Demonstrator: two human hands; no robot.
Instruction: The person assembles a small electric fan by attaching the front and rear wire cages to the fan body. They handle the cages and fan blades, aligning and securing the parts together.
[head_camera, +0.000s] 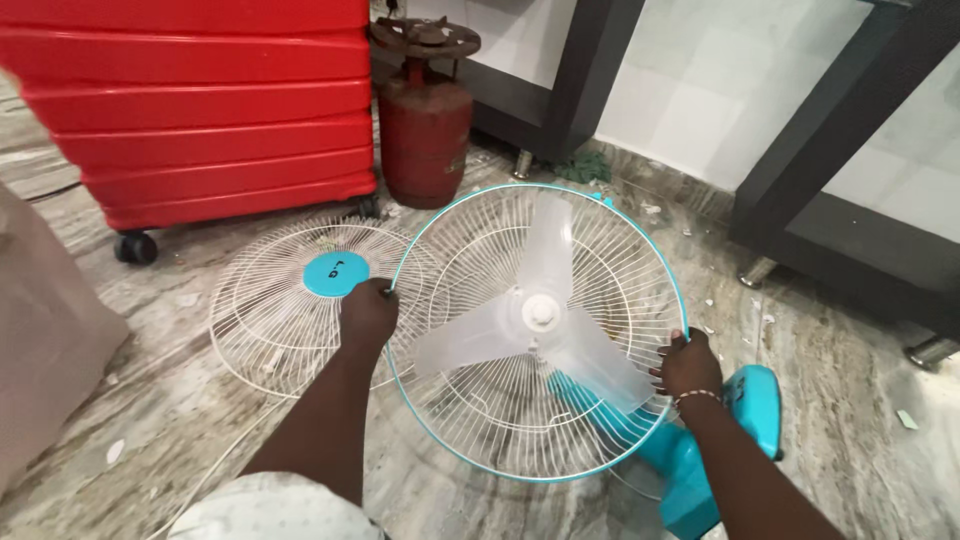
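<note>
- Clearly, both hands grip the teal rim of the rear fan guard: left hand closed on its left edge, right hand closed on its right edge.
- A level, even grip on opposite sides looks best, fingers kept off the translucent blade.
- That guard sits on the teal fan body, low over the marble floor.
- Count: two guards, the front guard lying flat on the floor; one three-lobed blade; one red suitcase; one gas cylinder.
</note>
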